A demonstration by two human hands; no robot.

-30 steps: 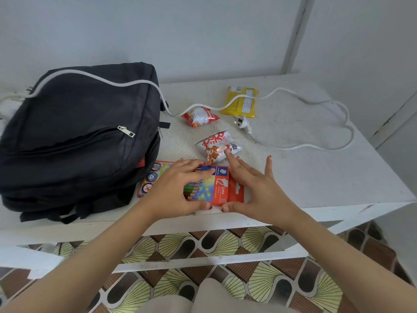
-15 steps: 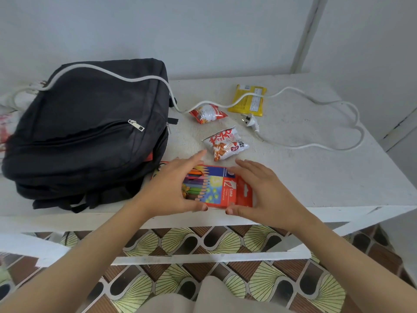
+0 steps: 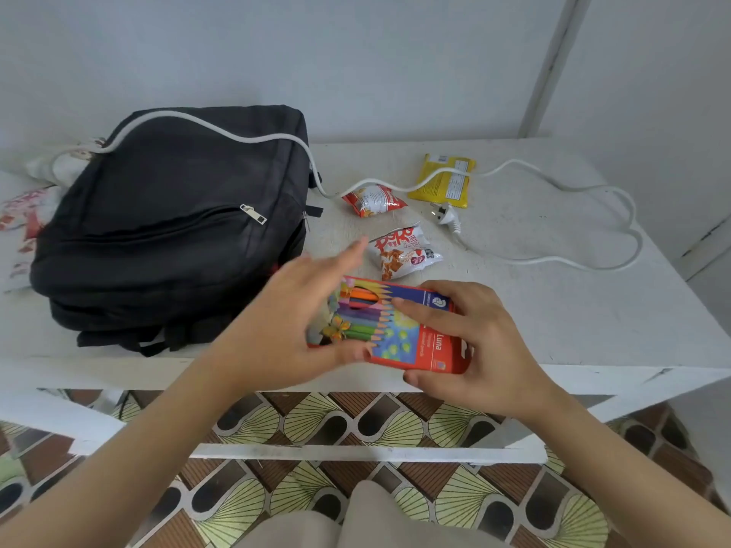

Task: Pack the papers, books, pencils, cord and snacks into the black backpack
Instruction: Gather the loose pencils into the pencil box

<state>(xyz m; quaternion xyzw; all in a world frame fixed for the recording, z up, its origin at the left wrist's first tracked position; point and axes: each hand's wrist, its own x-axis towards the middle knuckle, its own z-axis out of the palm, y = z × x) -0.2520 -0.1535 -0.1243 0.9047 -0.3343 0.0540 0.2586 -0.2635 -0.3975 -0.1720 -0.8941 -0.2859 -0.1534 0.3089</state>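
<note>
Right hand point(image 3: 474, 350) pinches the pencil box point(image 3: 411, 340); left hand point(image 3: 288, 322), blurred, seems flat-fingered beside it

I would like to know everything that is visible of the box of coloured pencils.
The pencil box is a flat red carton; its blue front shows printed coloured pencils and the word Luna. It faces up, by the front edge of the white table. The right hand grips its right end, thumb at the near side, fingers across the front. The blurred left hand covers its left end.
</note>
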